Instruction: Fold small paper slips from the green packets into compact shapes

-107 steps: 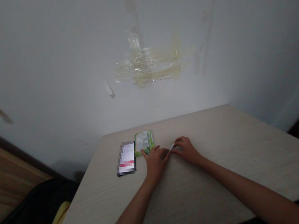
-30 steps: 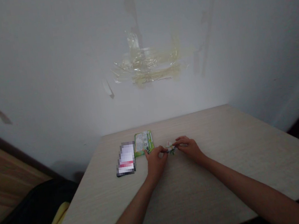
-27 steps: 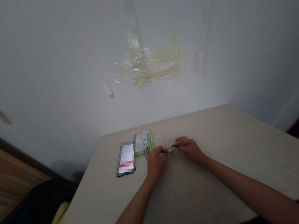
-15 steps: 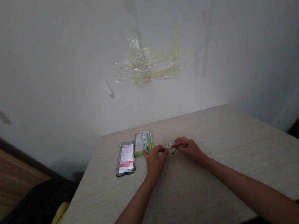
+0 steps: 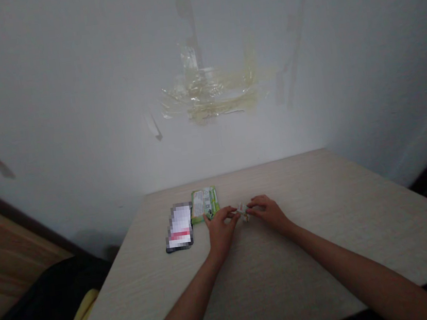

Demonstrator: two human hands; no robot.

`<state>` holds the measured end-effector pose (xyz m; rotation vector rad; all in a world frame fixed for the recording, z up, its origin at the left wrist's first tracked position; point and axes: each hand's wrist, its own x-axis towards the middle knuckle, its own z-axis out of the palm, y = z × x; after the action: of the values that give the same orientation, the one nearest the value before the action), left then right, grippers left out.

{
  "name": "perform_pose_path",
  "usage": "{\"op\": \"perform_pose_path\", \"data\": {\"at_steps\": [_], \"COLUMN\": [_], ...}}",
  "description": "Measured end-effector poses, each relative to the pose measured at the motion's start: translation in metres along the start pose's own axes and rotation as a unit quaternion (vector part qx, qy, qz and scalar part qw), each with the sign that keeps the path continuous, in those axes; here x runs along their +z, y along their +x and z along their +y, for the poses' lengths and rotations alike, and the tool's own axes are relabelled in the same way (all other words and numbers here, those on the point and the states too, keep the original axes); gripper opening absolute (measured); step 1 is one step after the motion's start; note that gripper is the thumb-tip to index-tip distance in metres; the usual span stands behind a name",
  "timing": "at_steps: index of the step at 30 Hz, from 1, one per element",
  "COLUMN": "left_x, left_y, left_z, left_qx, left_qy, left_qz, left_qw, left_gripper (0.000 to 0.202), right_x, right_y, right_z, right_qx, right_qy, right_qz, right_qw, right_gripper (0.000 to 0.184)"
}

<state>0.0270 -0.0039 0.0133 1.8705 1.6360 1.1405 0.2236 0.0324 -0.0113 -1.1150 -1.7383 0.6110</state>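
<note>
A small whitish, wrapper-like piece [image 5: 243, 209] with coloured marks sits between my fingertips, low over the table; its exact kind is too small to make out. My left hand [image 5: 220, 226] pinches its left side between thumb and fingers. From the right, my right hand [image 5: 270, 212] grips the other side with closed fingertips. A flat green-and-white printed packet [image 5: 205, 203] lies just behind and left of my left hand, which overlaps its lower right corner.
A phone-like slab [image 5: 180, 227] with a blurred bright face and dark edge lies left of the packet. The pale wooden table [image 5: 309, 179] meets a wall [image 5: 84, 93] with peeling clear tape [image 5: 213, 92]. Dark and yellow cloth [image 5: 82, 316] hangs at the left edge.
The small whitish piece has turned slightly between my fingertips and shows more of its face. Both hands stay in nearly the same place; the packet and slab have not moved.
</note>
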Motion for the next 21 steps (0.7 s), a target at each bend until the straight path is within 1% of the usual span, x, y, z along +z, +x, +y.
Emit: {"op": "perform_pose_path", "data": {"at_steps": [4,8,11,16,21], "left_x": [0.001,0.002,0.003,0.002,-0.002], "left_y": [0.001,0.001,0.001,0.002,0.004], "left_z": [-0.002,-0.002,-0.003,-0.002,0.007], "left_qx": [0.001,0.011,0.009,-0.001,-0.012], "left_qy": [0.014,0.027,0.032,0.039,0.044], "left_qz": [0.000,0.007,0.019,0.019,0.003], "left_qw": [1.000,1.000,0.999,0.999,0.999], "left_gripper": [0.024,0.016,0.014,0.012,0.012], "right_x": [0.000,0.000,0.001,0.000,0.000], "right_y": [0.002,0.003,0.004,0.005,0.005], "right_z": [0.003,0.007,0.011,0.014,0.013], "right_qx": [-0.013,-0.028,-0.033,-0.025,-0.012], "right_qy": [-0.016,-0.035,-0.044,-0.056,-0.094], "right_qz": [-0.002,0.001,0.003,-0.002,-0.013], "right_qw": [1.000,0.999,0.998,0.998,0.995], "right_gripper": [0.013,0.010,0.009,0.010,0.010]}}
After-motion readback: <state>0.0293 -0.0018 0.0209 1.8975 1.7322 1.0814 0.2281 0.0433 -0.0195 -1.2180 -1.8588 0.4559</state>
